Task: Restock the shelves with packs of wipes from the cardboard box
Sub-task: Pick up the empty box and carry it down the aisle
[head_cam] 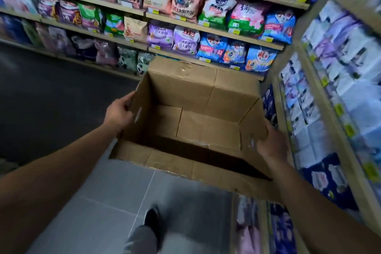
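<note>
Left hand (118,114) at nine o'clock, fingers curled over the left wall of the cardboard box (206,97), thumb outside. Box held mid-frame above grey floor tiles (115,187), flaps open, interior bare. Right hand (272,144) at four o'clock against the right wall, blurred; finger posture impossible to tell. Stocked shelves (321,109) at three o'clock.

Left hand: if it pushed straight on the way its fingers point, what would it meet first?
The left hand already grips the cardboard box by its left wall, so it meets that wall at once; beyond lies the box's empty inside.
</note>
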The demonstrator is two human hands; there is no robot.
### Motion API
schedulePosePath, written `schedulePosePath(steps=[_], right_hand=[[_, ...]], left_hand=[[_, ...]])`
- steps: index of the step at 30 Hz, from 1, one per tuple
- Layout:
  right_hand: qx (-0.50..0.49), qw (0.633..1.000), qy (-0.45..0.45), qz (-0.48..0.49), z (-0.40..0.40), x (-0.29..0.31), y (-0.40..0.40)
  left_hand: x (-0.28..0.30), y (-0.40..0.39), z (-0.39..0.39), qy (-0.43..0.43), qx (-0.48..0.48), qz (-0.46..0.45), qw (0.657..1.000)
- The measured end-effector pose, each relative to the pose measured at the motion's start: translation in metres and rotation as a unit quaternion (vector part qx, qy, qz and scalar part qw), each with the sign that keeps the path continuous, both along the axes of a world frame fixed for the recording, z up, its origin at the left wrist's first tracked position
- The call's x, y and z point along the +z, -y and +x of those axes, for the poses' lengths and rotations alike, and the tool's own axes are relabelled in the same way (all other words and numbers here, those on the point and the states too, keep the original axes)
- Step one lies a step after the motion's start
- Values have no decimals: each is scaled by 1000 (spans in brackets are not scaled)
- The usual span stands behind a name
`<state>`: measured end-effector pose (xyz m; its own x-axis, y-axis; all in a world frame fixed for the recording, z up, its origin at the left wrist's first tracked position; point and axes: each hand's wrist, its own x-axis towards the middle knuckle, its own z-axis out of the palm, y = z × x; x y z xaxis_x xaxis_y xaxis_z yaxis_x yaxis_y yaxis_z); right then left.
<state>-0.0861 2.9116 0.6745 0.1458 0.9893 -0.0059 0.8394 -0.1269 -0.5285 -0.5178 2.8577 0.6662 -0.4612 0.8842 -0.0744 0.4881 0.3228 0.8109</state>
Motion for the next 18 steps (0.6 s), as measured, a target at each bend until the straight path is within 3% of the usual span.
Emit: schedulePosePath(steps=[8,18], right_hand=[[-31,999,-3,-15,-30,-33,-187],[-32,999,-12,7,-23,-47,-370]], left_hand=[[-31,-209,-26,-6,-29,-9,1000],[-31,-404,-23,3,-53,-37,998]])
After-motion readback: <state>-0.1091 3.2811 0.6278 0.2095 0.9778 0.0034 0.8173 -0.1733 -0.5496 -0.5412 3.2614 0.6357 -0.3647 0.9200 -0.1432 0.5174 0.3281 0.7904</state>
